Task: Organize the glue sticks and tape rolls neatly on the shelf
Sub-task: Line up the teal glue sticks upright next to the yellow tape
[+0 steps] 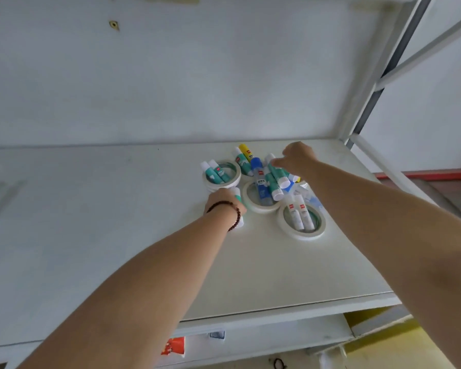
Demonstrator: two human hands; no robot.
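Here we reach over the pale grey metal shelf [144,222]. White tape rolls [301,222] and teal, blue and yellow glue sticks [276,182] cluster right of centre. Our left hand [224,201] fingers wrap a white-teal glue stick [237,209]; right hand [298,158] fingers' spread we cannot tell.

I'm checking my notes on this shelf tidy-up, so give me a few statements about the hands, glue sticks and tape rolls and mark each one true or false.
1. A beaded bracelet is on the left wrist. True.
2. The nearest tape roll has two glue sticks lying across it. True.
3. The right hand rests on bare shelf far from the pile. False: it reaches over the glue sticks heaped in the middle.
4. The tape rolls stand on edge. False: they lie flat on the shelf.
5. The left hand is closed around a white and teal glue stick. True.
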